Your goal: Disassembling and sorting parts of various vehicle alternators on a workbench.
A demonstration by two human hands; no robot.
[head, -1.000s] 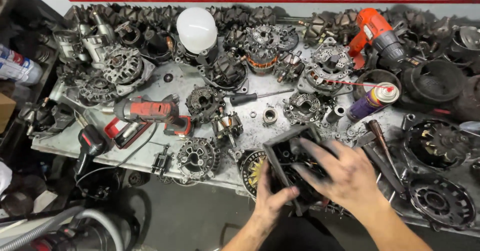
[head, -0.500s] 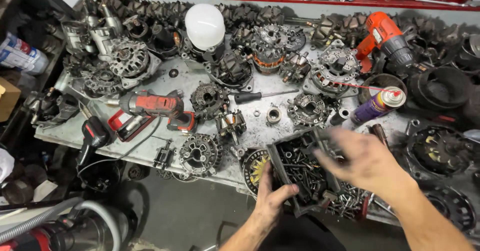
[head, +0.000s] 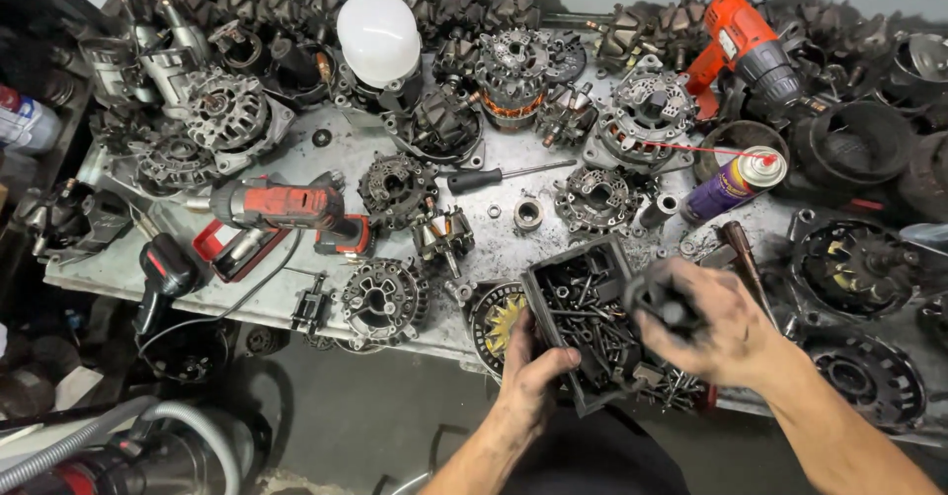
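Dozens of loose dark screws fill the tilted black plastic tray (head: 583,322), gripped at its near edge by the left hand (head: 538,377). Right hand (head: 706,322) is closed around a blurred dark part above it. Tilted further, the tray could spill screws off the grey metal bench (head: 296,298).

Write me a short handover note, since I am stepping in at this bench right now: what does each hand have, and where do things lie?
Left hand: grips the near-left edge of the black rectangular plastic tray of dark screws and bolts, tilted at the bench's front edge.
Right hand: over the tray's right side, closed around a dark blurred part; its kind is unclear.
Nearby: purple spray can behind the tray, red cordless drill to the left.
Done: tray in hand. Left: hardware remains in the tray.
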